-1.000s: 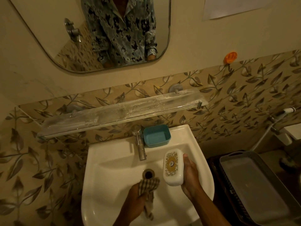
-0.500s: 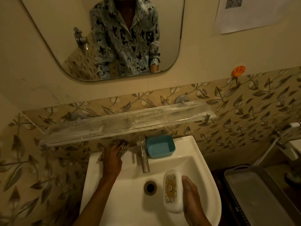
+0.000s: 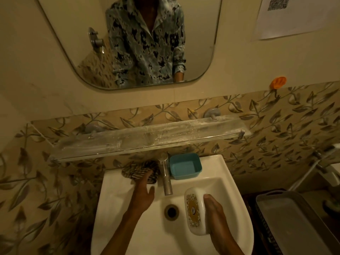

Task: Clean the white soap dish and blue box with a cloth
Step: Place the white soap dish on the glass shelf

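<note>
My right hand [image 3: 216, 215] grips the white soap dish [image 3: 195, 212], which has a gold and brown pattern on its top, and holds it over the right side of the basin. The blue box [image 3: 184, 166] sits open and empty on the sink's back ledge, right of the tap. A striped checked cloth [image 3: 137, 171] lies bunched on the ledge left of the tap. My left hand [image 3: 143, 193] is flat and open just in front of it, fingertips still resting on the cloth's near edge.
The white sink [image 3: 114, 199] has a steel tap [image 3: 166, 181] at the back and a drain [image 3: 172, 211] in the middle. A dusty glass shelf [image 3: 147, 138] hangs just above the ledge. A grey tray [image 3: 294, 218] stands to the right.
My left hand carried the cloth from over the basin up to the ledge left of the tap, laid it down and opened. The right hand kept holding the soap dish.
</note>
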`<action>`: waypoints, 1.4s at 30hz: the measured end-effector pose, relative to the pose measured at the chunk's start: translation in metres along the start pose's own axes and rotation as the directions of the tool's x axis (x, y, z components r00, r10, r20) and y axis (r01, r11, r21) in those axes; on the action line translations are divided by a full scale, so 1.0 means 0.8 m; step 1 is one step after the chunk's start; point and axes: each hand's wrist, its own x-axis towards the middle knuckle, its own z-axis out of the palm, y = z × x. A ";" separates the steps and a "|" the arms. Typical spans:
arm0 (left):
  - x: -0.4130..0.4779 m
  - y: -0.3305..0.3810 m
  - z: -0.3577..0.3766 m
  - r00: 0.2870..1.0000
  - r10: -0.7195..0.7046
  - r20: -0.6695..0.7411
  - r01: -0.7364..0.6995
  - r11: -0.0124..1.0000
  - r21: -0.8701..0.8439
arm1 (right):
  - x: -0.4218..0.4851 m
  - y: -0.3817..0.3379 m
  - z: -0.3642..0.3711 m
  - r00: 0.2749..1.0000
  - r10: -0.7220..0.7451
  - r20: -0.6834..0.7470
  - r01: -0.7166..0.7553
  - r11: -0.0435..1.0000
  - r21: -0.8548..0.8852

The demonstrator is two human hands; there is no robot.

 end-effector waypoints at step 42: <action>0.006 0.174 -0.206 0.923 0.134 -0.361 -0.190 0.974 -0.124 | 0.063 -0.210 0.140 0.618 -0.583 0.527 0.786 0.445 -0.429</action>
